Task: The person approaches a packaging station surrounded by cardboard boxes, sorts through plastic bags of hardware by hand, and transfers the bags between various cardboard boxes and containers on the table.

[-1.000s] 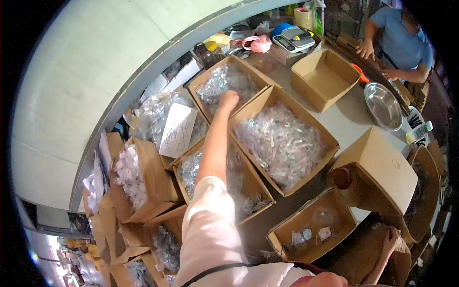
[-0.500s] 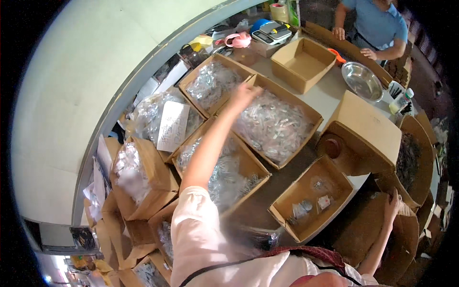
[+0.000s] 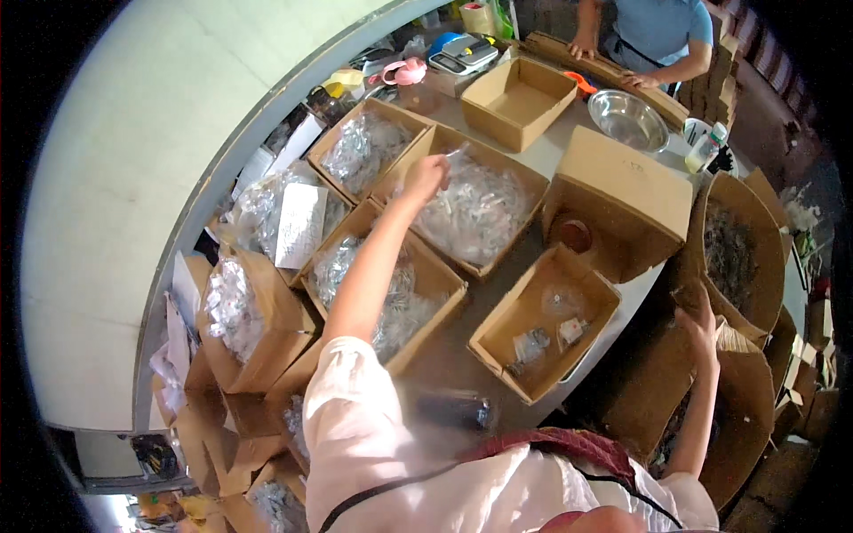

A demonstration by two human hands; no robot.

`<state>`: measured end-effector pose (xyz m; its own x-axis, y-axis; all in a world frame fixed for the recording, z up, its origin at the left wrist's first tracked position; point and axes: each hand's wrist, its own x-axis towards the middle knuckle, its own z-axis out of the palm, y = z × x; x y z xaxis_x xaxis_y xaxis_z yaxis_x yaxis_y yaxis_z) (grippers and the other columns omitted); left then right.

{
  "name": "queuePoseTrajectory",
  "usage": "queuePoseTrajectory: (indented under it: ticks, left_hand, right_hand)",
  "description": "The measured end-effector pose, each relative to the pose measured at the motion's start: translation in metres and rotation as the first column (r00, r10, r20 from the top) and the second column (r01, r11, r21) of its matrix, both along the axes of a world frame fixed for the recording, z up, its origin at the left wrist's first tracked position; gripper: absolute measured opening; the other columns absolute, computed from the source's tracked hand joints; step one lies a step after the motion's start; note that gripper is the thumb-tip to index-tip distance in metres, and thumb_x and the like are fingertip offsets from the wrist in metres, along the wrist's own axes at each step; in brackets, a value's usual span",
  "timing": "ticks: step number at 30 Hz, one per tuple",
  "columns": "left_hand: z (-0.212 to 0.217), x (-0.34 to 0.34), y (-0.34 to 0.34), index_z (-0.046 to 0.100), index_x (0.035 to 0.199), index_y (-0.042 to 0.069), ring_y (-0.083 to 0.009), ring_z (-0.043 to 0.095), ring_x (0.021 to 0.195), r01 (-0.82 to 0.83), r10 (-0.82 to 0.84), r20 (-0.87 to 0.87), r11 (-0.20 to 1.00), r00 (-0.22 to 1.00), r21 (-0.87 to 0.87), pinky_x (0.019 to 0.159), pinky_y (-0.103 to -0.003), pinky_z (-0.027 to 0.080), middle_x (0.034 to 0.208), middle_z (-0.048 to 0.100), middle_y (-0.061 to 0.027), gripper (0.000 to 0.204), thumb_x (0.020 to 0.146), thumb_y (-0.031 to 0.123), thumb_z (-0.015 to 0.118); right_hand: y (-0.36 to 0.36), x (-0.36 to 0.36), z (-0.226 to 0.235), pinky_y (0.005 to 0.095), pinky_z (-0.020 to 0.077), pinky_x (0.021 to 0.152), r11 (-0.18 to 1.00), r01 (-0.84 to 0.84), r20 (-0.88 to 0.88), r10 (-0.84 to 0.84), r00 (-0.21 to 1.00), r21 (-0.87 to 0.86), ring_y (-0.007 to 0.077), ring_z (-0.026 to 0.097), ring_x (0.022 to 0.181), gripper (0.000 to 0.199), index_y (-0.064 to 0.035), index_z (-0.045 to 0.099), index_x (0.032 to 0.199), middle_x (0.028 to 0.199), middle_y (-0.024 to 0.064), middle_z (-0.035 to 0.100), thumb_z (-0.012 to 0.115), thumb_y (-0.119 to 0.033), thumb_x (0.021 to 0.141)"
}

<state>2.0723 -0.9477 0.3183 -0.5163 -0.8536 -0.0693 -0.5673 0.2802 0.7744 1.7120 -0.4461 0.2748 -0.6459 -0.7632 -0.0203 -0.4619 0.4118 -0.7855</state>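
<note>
Over the large cardboard box [image 3: 542,191] filled with small clear packets, my left hand [image 3: 428,178] is closed in a pinch. A small clear plastic packet [image 3: 458,151] sticks out from its fingertips. My right hand [image 3: 699,322] reaches out to the right and grips the edge of a tall cardboard carton [image 3: 742,342]; its fingertips are partly hidden at the cardboard. Between the arms stands a shallow box [image 3: 498,342] with a few small clear packets inside.
More boxes of clear packets [image 3: 360,151] stand at the left. A carton on its side [image 3: 626,173], a steel bowl [image 3: 627,120], a shallow carton [image 3: 518,93] and a scale [image 3: 464,55] are farther off. Another person [image 3: 657,40] stands across the table.
The whole view has shifted, so the boxes appear farther left. My left hand now shows a clear packet at its fingertips. My right hand still rests at the carton's edge.
</note>
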Motion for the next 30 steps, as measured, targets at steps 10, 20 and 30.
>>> queuePoseTrajectory:
  ticks: [10,20,30]
  left_hand:
    - [0.052,-0.007,0.191,0.066,0.098,0.003,-0.0105,0.059,0.068,0.208,-0.203,-0.045,0.963,0.978,0.170,0.063,-0.025,0.048,0.077,0.066,-0.0045,0.028,0.095,0.027,0.054]
    - [0.034,0.010,0.243,0.061,0.112,0.006,-0.0208,0.066,0.070,0.344,-0.350,-0.010,0.926,0.937,-0.154,0.066,-0.036,0.053,0.096,0.071,-0.0119,0.031,0.096,0.031,0.055]
    - [-0.006,0.110,0.158,0.008,0.147,0.004,-0.0430,0.059,0.104,0.030,-0.046,0.043,0.949,0.998,0.313,0.087,-0.043,0.047,0.113,0.056,-0.0353,0.091,0.071,0.000,0.058]
  right_hand:
    - [-0.125,0.048,0.053,0.0313,0.0551,0.055,0.925,-0.256,0.082,0.289,0.954,-0.282,0.0220,0.059,0.088,0.103,-0.0113,0.014,0.152,0.151,0.0186,0.024,0.082,-0.015,0.073]
    - [-0.092,0.060,0.005,0.0373,0.0526,0.082,0.928,-0.128,0.337,0.252,0.907,-0.349,0.0229,0.059,0.104,0.085,-0.0076,0.021,0.150,0.149,0.0171,0.030,0.071,-0.017,0.082]
    - [0.016,0.001,-0.032,0.0351,0.0478,0.092,0.975,0.127,0.418,-0.040,0.908,-0.183,0.0210,0.056,0.112,0.053,-0.0023,0.048,0.135,0.135,0.0112,0.050,0.065,-0.014,0.087]
